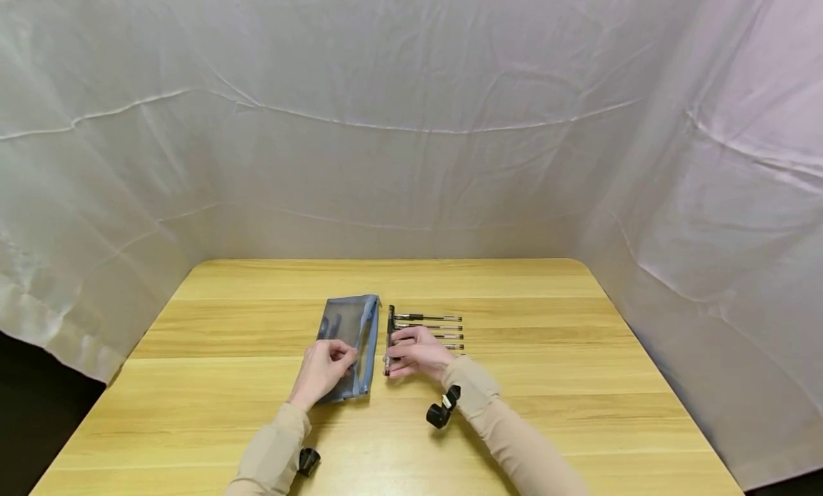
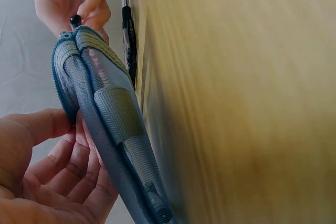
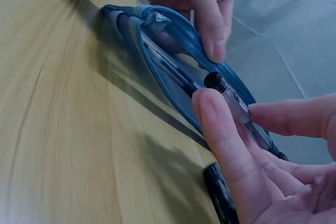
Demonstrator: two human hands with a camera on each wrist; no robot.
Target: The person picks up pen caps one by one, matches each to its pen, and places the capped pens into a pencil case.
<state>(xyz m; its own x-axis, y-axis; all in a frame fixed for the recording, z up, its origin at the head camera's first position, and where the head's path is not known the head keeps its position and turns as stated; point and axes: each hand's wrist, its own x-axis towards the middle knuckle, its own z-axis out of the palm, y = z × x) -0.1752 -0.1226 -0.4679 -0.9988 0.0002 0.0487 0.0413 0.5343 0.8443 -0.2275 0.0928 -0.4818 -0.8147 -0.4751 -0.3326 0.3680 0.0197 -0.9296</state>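
Note:
A blue zippered mesh pencil pouch (image 1: 342,317) lies on the table, its mouth facing right. My left hand (image 1: 321,371) pinches the upper edge of that mouth between thumb and fingers, and the right wrist view shows it parted. Inside the pouch rests a pen (image 3: 170,69). In my right hand (image 1: 419,350) is another black-capped clear pen (image 3: 234,100), gripped between thumb and fingers beside the opening. From the head view this held pen lies crosswise, roughly parallel to the pouch's zipper edge.
Several more pens (image 1: 440,317) lie in a row right of the pouch, partly hidden by my right hand. They rest on a wooden table (image 1: 546,339) with pale cloth (image 1: 411,167) hanging behind and at the sides. Small black cameras (image 1: 439,415) sit at both wrists.

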